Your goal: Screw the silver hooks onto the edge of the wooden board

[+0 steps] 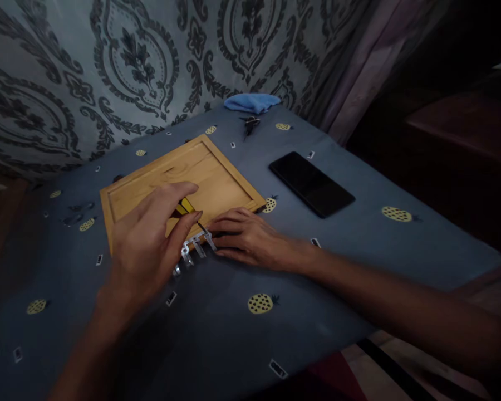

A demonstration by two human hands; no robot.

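- The strip, with its row of hooks, lies at the board's near edge, at the centre of the frame; the hooks overhang toward the bottom of the frame.
- The screwdriver slants down to the strip's right end. Tip contact is too small to confirm.
- The left hand, left of centre, is clamped on the screwdriver handle between thumb and fingers.
- The right hand, right of centre, lies with fingers close together at the strip's right end. Whether it grips the strip cannot be told.
- Status: the strip is positioned along the edge; work at its right end appears under way. No seated screw is discernible; the left end is partly hidden, so its fixing cannot be judged.
- The board lies flat on the tablecloth.
- The phone lies right of the board.
- The blue cloth lies at upper centre.
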